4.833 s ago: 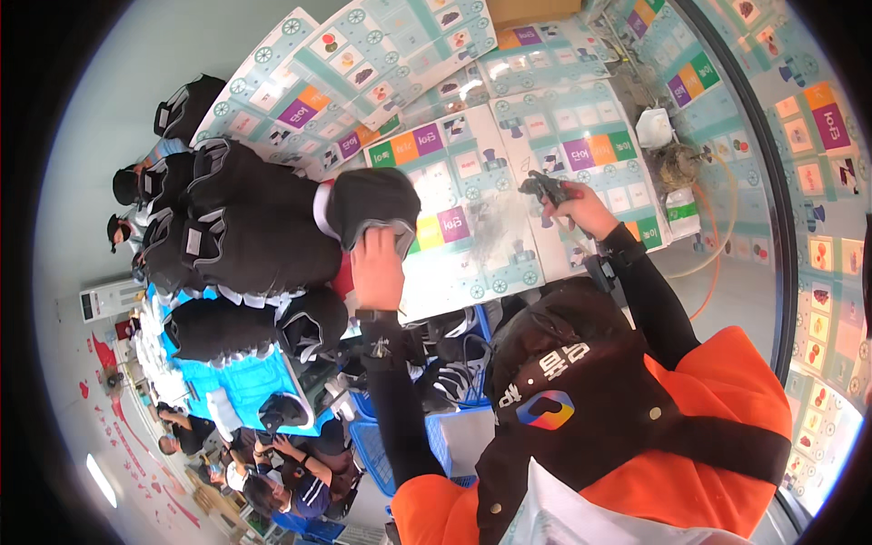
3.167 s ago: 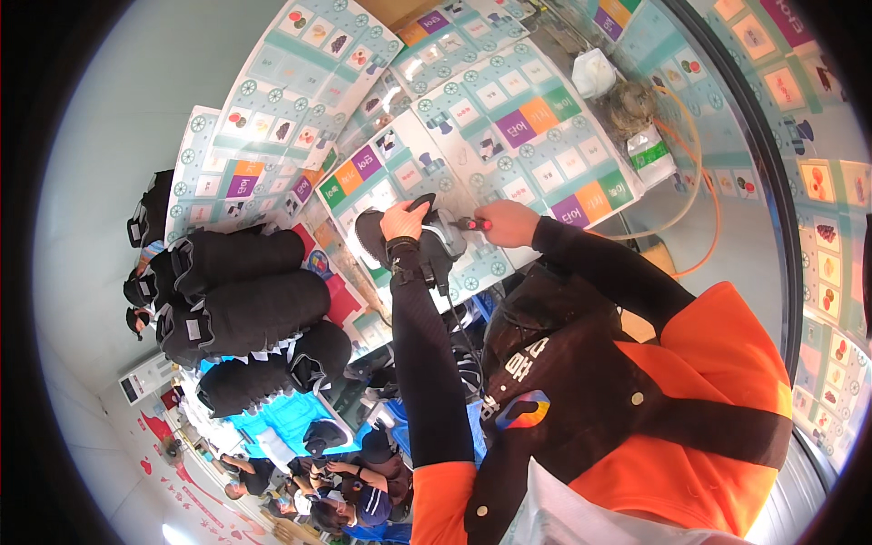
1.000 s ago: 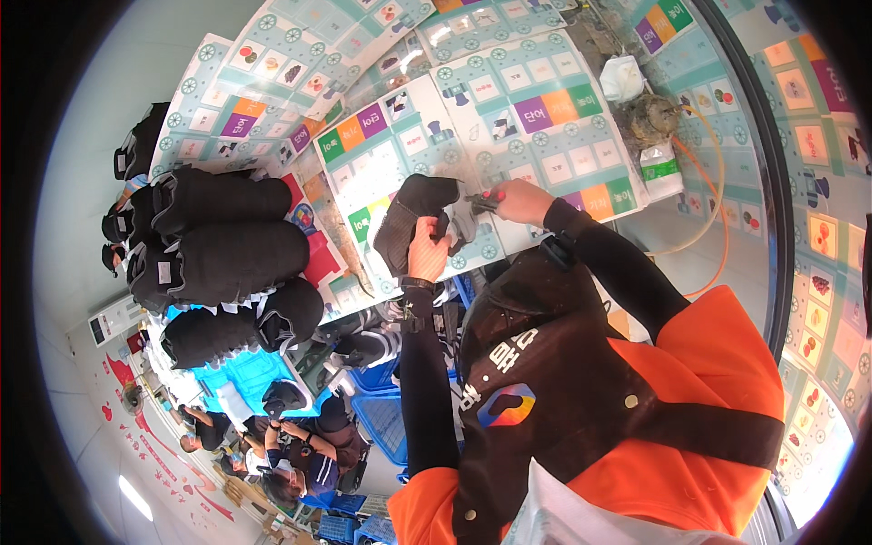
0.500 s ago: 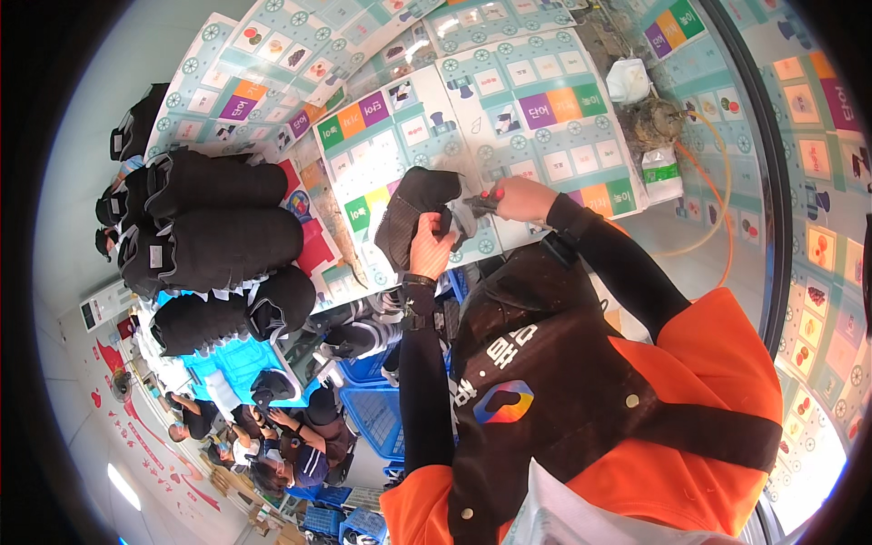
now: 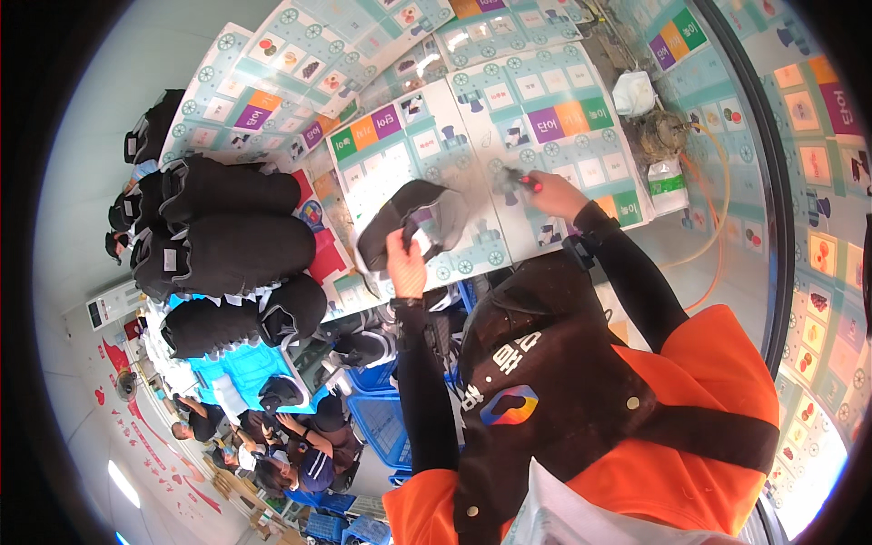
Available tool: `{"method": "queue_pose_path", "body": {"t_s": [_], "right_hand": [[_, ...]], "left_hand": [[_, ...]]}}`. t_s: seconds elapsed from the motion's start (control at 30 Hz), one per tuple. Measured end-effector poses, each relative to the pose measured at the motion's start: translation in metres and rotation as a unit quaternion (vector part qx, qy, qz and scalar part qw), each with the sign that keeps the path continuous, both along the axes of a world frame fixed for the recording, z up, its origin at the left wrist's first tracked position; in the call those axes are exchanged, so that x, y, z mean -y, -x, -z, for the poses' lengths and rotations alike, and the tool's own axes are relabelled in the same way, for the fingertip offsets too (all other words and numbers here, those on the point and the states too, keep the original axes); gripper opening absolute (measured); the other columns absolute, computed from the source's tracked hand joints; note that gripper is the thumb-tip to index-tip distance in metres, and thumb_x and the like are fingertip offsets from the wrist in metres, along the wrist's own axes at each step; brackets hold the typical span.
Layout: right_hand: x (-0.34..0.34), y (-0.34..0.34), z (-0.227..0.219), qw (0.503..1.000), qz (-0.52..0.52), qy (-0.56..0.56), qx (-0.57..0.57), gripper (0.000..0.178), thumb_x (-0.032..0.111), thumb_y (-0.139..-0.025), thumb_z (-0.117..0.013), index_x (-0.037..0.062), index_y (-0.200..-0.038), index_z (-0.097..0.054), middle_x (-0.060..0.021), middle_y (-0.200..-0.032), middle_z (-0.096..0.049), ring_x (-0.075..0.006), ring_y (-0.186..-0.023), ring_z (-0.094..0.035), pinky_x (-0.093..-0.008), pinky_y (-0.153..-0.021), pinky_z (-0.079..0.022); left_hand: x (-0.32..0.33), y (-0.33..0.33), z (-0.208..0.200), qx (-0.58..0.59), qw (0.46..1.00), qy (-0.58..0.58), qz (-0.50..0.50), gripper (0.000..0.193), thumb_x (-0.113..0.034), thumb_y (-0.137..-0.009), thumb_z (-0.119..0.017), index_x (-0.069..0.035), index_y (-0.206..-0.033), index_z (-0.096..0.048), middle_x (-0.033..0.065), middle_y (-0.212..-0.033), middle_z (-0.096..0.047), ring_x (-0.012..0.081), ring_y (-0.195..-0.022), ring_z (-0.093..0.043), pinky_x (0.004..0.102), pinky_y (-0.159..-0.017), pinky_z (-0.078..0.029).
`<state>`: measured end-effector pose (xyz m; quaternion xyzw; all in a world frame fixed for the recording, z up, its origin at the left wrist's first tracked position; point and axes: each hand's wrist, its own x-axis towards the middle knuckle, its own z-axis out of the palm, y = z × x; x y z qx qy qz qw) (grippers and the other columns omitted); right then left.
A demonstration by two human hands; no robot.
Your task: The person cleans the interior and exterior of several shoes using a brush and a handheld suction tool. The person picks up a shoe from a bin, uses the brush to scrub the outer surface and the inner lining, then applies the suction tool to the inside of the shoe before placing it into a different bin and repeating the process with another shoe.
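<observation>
Black cap (image 5: 409, 222) and red-handled tool (image 5: 525, 182), held above the patterned table (image 5: 581, 154)
Left hand (image 5: 406, 263) clamped on cap brim; right hand (image 5: 556, 195) closed on tool, just beside cap; stacked caps (image 5: 227, 245) crowd table's left edge

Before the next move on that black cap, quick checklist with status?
1. Left hand grips the black cap: ok, fingers on its lower edge, cap lifted off the table.
2. Right hand holds the small red-handled tool: ok, pinched in the fingers.
3. Tool tip touching the cap: not ok, the tool sits to the cap's right with a gap.
4. Cap opening turned toward the tool: ok, the pale inside faces right.
5. What kind of tool it is: cannot tell, too small and blurred.
6. Stacks of black caps out of the way: ok, they lie well left of both hands.
</observation>
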<state>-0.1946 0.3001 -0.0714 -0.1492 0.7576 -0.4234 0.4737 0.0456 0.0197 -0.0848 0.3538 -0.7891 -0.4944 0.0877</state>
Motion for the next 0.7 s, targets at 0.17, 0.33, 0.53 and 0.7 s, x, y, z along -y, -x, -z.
{"method": "queue_pose_path", "body": {"t_s": [0.17,0.33,0.53,0.7], "right_hand": [[-0.047,0.012,0.099,0.898,-0.003,-0.178,-0.402,0.055,0.024,-0.083,-0.074,-0.0054,-0.122,-0.048,-0.0261,-0.11,-0.063,-0.0409,-0.108,-0.062,-0.0488,-0.09,-0.053],[-0.005,0.001,0.054,0.915,0.009,-0.037,-0.402,0.061,0.038,-0.09,-0.072,-0.0098,-0.123,-0.053,-0.0287,-0.119,-0.06,-0.0397,-0.115,-0.058,-0.0478,-0.099,-0.048],[0.07,-0.055,-0.069,0.976,0.013,0.165,-0.141,0.067,0.058,-0.102,-0.049,-0.0062,-0.104,-0.067,-0.0293,-0.102,-0.068,-0.0447,-0.101,-0.065,-0.047,-0.09,-0.049],[0.065,-0.047,-0.047,0.973,0.026,0.165,-0.162,0.05,0.041,-0.108,-0.049,-0.0037,-0.124,-0.064,-0.0256,-0.115,-0.069,-0.0378,-0.108,-0.067,-0.0424,-0.092,-0.051]], "left_hand": [[0.028,-0.042,-0.03,-0.126,0.981,-0.076,-0.125,0.033,-0.002,-0.095,-0.059,0.002,-0.127,-0.055,0.014,-0.127,-0.06,0.0223,-0.115,-0.058,0.0351,-0.1,-0.047],[-0.001,-0.035,-0.068,-0.265,0.835,-0.374,-0.305,0.039,0.008,-0.096,-0.052,0.001,-0.135,-0.053,0.0155,-0.161,-0.032,0.0293,-0.139,-0.045,0.0387,-0.112,-0.043],[-0.025,-0.01,-0.094,-0.285,0.855,-0.379,-0.21,0.046,-0.008,-0.099,-0.05,0.0,-0.144,-0.047,0.0138,-0.136,-0.059,0.0291,-0.126,-0.058,0.0453,-0.11,-0.047],[-0.018,-0.006,-0.087,-0.293,0.812,-0.435,-0.257,0.043,-0.015,-0.099,-0.053,-0.001,-0.14,-0.051,0.0145,-0.132,-0.063,0.0308,-0.124,-0.06,0.0437,-0.107,-0.049]]}}
